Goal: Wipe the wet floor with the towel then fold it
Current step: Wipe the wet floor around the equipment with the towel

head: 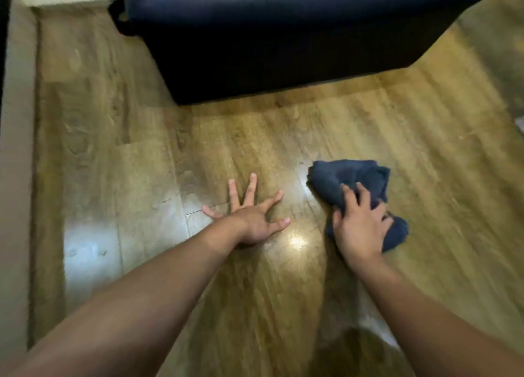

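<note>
Head view, left hand: the left hand [253,220] lies flat on the wooden floor [397,138], all 5 fingers [251,188] straight and spread wide, holding nothing; it looks like a brace for the person's weight.
Head view, right hand: the right hand [360,223] presses down on the towel [344,178], fingers curled into the bunched cloth and gripping it.
Towel: dark blue, crumpled in 1 heap on the floor, just right of the left hand and apart from it, with the dark sofa [283,36] beyond.
Floor: glossy, with bright glare between the 2 hands; which patches are wet I cannot tell.
Stage: judged as mid-wipe; folding not yet begun.
Risk 1: the bracing palm could slide if the sheen beneath it is water.
Risk 2: a balled towel touches little floor, so streaks may be left.
Risk 3: a soaked heap could smear water and fold badly.
Blur: motion smear hides fine detail at the frame edges.
</note>
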